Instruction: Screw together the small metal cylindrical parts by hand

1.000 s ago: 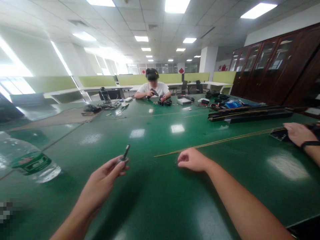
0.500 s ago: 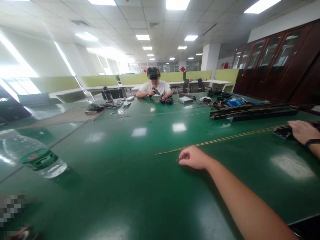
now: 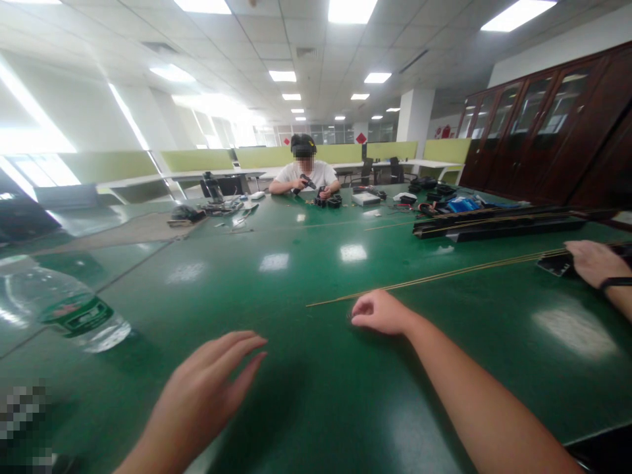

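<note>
My left hand (image 3: pixel 212 378) is above the green tabletop at lower left, thumb apart from the fingers, with nothing in it. My right hand (image 3: pixel 378 311) rests on the table with its fingers curled into a pinch. A tiny dark thing shows at its fingertips, too small to name. Just beyond that hand lie long thin brass-coloured rods (image 3: pixel 454 270), running to the right. Their far ends reach a black channel-like piece (image 3: pixel 553 264), where another person's hand (image 3: pixel 595 262) with a dark wristband lies on top.
A clear water bottle (image 3: pixel 81 313) with a green label lies at left. Black long profiles (image 3: pixel 498 225) and a blue bundle (image 3: pixel 464 203) are at the back right. Across the table (image 3: pixel 247 289), a person (image 3: pixel 306 171) holds a drill-like tool. Assorted tools (image 3: pixel 222 205) lie at the back left.
My left hand has come into view from the lower left and is over the table. My right hand stays in nearly the same spot, still pinched.
</note>
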`<state>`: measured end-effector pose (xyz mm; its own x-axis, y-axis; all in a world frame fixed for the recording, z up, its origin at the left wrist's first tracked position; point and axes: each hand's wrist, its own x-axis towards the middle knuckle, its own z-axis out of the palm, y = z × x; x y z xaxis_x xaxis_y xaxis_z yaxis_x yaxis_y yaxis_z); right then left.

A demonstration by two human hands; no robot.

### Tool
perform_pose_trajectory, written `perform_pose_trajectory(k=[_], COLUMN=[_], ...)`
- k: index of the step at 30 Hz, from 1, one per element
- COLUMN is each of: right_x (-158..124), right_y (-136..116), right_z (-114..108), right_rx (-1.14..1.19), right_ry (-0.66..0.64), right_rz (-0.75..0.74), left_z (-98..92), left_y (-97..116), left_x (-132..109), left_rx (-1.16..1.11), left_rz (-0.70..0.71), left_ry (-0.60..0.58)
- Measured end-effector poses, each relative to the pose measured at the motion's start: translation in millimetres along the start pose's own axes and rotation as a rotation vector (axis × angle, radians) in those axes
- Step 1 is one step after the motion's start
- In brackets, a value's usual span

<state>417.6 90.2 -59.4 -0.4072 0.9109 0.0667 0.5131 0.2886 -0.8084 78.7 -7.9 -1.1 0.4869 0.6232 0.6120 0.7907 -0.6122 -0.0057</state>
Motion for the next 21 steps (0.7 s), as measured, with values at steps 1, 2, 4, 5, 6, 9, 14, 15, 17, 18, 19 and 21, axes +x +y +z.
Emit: perform_pose_trajectory(k=[1,2,4,5,6,9,14,15,17,18,19,21], right_x=[0.4,0.8,1.6,2.0,2.3,3.1,3.3,3.0,2.0,1.4,0.8,-0.1], right_y=[0.8,1.8,3.7,4.6,5.2,5.9,3.4,2.3,-0.3,-1.7,-3.1,-5.3], right_z=[-0.1,0.0,0.3,0.5,0.8,2.0,3.4,3.0,1.4,0.5,-0.4,-1.3], right_rx=[0.018,0.036,0.073,0.091,0.108,0.147,0.170,0.169,0.149,0.135,0.120,0.098], right_ry=[-0.002,-0.006,-0.010,-0.013,-0.018,-0.041,-0.032,-0.035,-0.053,-0.062,-0.068,-0.070], right_rz=[-0.003,-0.011,-0.033,-0.042,-0.049,-0.057,-0.053,-0.049,-0.038,-0.031,-0.026,-0.017], left_z=[15.3,31.8,63.3,77.0,88.6,112.7,119.3,113.7,92.8,77.8,60.2,20.8], left_y=[14.0,27.4,49.8,58.1,64.1,71.6,62.3,57.1,42.2,32.7,22.3,1.8], left_x=[15.1,31.7,63.6,76.5,86.7,100.6,93.3,89.6,78.8,71.2,62.0,39.7], left_rx=[-0.017,-0.038,-0.075,-0.084,-0.085,-0.071,-0.133,-0.137,-0.136,-0.135,-0.131,-0.113], left_rz=[0.055,0.100,0.156,0.179,0.193,0.192,0.072,0.030,-0.072,-0.131,-0.195,-0.343], left_ry=[-0.075,-0.127,-0.229,-0.272,-0.310,-0.370,-0.301,-0.272,-0.211,-0.178,-0.138,-0.035])
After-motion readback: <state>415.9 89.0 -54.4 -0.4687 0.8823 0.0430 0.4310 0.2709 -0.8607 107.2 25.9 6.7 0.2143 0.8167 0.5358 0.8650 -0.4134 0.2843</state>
